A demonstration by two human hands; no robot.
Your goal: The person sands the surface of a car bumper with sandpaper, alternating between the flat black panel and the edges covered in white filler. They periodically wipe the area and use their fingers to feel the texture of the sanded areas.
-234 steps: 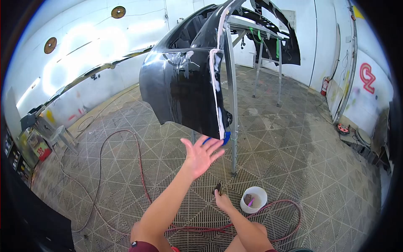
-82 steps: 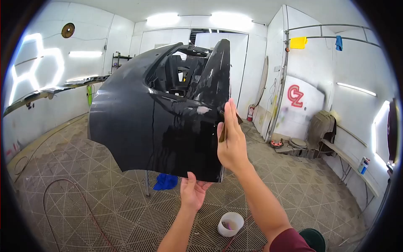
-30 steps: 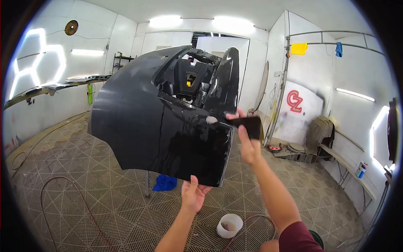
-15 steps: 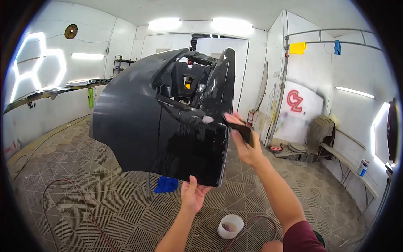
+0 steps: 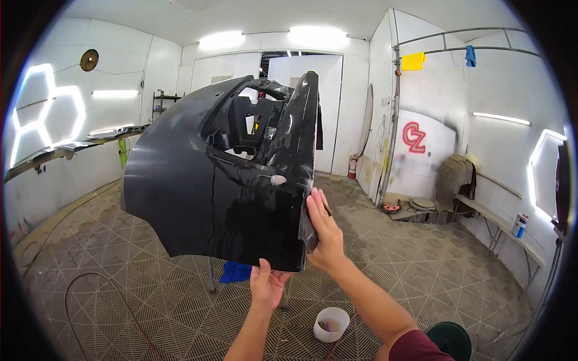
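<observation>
A black car bumper (image 5: pixel 174 174) stands on a metal stand in front of me, its surface wet and glossy toward the right, with a pale patch near the middle of that side. My left hand (image 5: pixel 267 285) grips the lower edge, thumb on the outer face and fingers underneath. Along the right-hand edge, my right hand (image 5: pixel 325 231) presses a dark, bent sheet of sandpaper (image 5: pixel 307 233) against the bumper, fingers pointing up. Part of the sheet is hidden under the palm.
A white bucket (image 5: pixel 331 325) with murky liquid stands on the patterned floor, a dark green round container (image 5: pixel 448 342) to its right. A blue cloth (image 5: pixel 235 272) lies under the bumper. A hose (image 5: pixel 90 275) curves at left; a bench (image 5: pixel 506 240) holds a can (image 5: pixel 519 225).
My right hand has moved down along the bumper's right edge and now lies flatter, with the sandpaper against it. My left hand keeps its hold below. The view has shifted slightly right.
</observation>
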